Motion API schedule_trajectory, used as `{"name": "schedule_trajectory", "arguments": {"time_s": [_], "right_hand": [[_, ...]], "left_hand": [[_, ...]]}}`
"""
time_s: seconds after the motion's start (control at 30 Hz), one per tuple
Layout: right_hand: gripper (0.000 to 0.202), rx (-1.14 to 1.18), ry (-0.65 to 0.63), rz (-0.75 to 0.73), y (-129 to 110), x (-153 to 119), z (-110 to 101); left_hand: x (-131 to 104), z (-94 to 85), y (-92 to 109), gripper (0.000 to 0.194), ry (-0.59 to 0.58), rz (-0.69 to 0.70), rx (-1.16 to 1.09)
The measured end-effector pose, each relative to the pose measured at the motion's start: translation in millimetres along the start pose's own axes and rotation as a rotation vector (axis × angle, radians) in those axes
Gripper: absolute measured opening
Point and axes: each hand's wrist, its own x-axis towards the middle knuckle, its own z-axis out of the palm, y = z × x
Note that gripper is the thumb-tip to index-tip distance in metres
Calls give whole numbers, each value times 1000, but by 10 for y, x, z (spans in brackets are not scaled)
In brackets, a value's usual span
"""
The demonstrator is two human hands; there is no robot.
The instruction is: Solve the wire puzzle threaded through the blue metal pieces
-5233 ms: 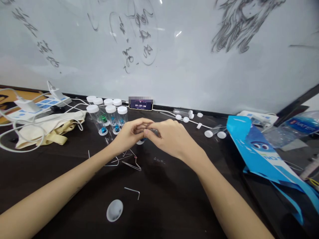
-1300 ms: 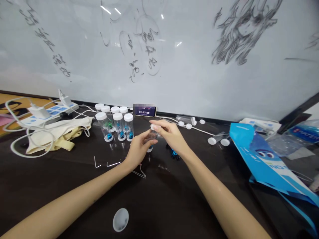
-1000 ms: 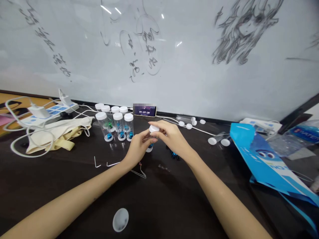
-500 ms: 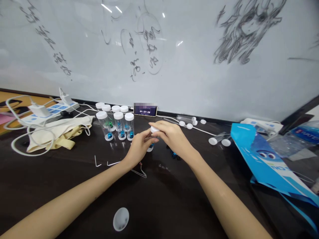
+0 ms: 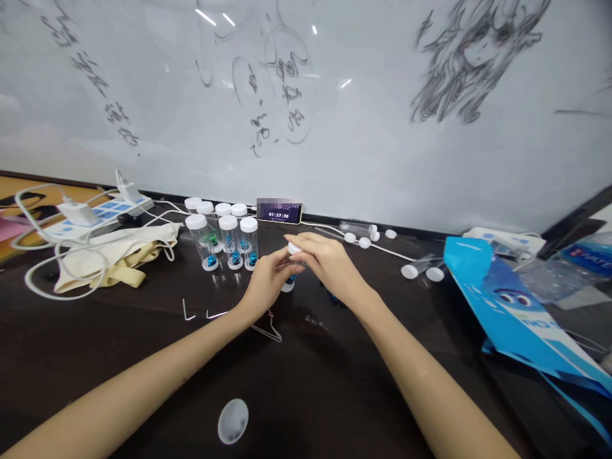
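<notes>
A clear tube with a white cap [image 5: 293, 248] stands upright between my hands, its white base and a blue piece inside showing below my fingers. My left hand [image 5: 265, 280] is closed around the tube's side. My right hand [image 5: 329, 258] arches over the top, fingers closed on the white cap. Most of the tube is hidden by my fingers. Left of my left hand stand several similar capped tubes [image 5: 228, 239] with blue or green pieces inside. Small dark blue parts [image 5: 337, 298] lie beneath my right wrist.
A phone [image 5: 279, 212] showing a timer leans at the back. Hex keys [image 5: 187, 311] and a small white cup [image 5: 233, 421] lie nearer. Empty tubes [image 5: 423, 266] and loose caps [image 5: 364, 243] are right, beside a blue bag [image 5: 471, 280]. A cloth bag [image 5: 115, 255] and cables lie left.
Both hands keep nearly the same position on the capped tube. The phone's timer has advanced by one second, and the view has shifted very slightly.
</notes>
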Motion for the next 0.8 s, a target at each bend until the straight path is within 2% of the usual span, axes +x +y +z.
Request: {"name": "schedule_trajectory", "arguments": {"time_s": [0.67,0.73,0.8], "right_hand": [[36,27,18,15,-8,0,99],[40,43,6,7,6,-16,104],[45,63,-19,-6,10,-31,98]], "left_hand": [[17,-20,-16,18,14,16,36],[29,-34,-8,23,21,30,53],[45,-63,20,37,52,70,96]]}}
